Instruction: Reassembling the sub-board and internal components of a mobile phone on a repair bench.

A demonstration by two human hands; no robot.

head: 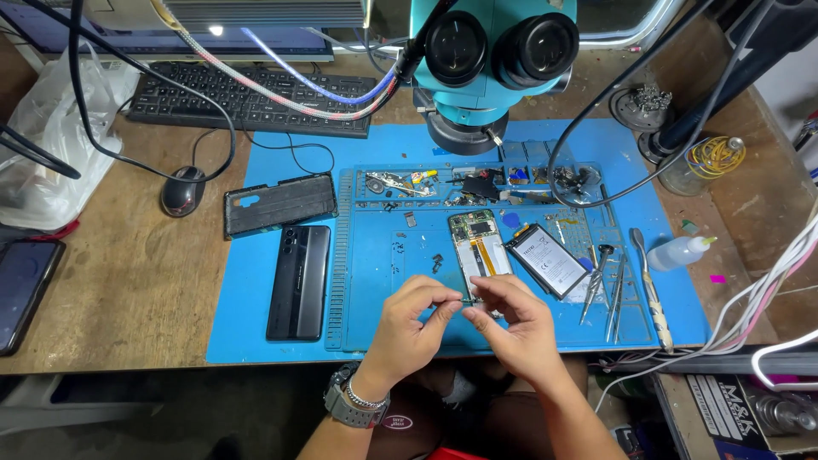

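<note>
I see my left hand (411, 317) and my right hand (511, 328) close together over the near edge of the blue rubber work mat (375, 281), fingertips almost meeting. Both are pinched, thumb against forefinger, on a tiny thin dark part (464, 301) held between them; it is too small for me to tell what it is. The other fingers are loosely curled. A grey metal wristwatch (348, 400) with a bead bracelet sits on my left wrist.

Just beyond my fingertips lies the opened smartphone with its bare circuit board and yellow flex strips (480, 249), flat on the mat's middle. Touching its right side is a flat black battery with a white label (546, 260), tilted. Right of that lie steel tweezers (599, 281) and a long metal prying tool (651, 288), near the mat's right edge. A small white plastic squeeze bottle (679, 252) lies on the wooden bench (145, 281) by the mat's right edge.

At the mat's left edge rest a glossy dark phone back cover (299, 281) and, behind it, a black textured phone case (279, 203). Shallow moulded trays along the mat's far side hold small screws and parts. A teal microscope (490, 60) hangs over the far edge, with a black keyboard (247, 98) and a black mouse (182, 191) at the bench's far left.
</note>
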